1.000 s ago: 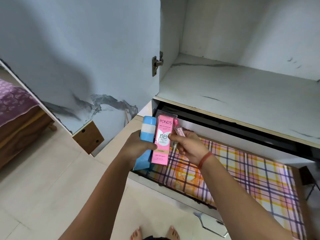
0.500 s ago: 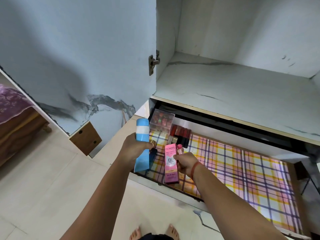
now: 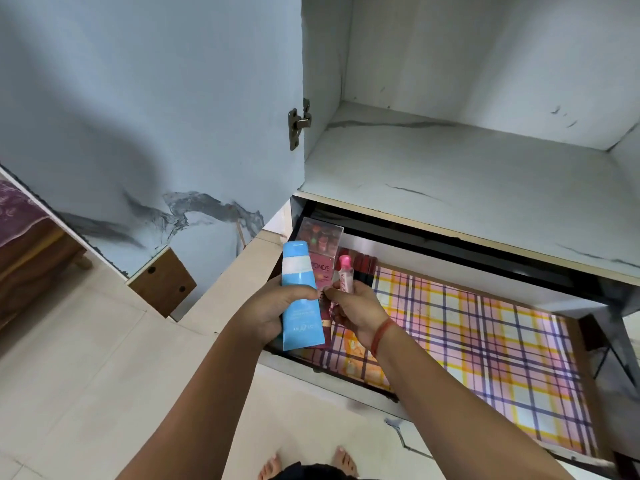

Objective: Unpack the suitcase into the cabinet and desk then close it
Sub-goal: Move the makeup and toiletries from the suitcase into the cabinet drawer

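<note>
Left grip [image 3: 266, 315] holds tube [image 3: 302, 323], right grip [image 3: 355, 315] bottle [image 3: 345, 278], above drawer's [image 3: 485, 341] left edge.

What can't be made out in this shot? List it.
Head view:
Pond's box: mostly hidden behind the blue tube; which hand holds it unclear.
Label on the small bottle: too small to read.
Dark red boxes at the drawer's back: partly hidden by the right hand.
Suitcase: outside the frame.

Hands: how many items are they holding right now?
3: blue tube and red Pond's box behind it in the left hand, pink-capped bottle in right hand; others may be hidden.
</note>
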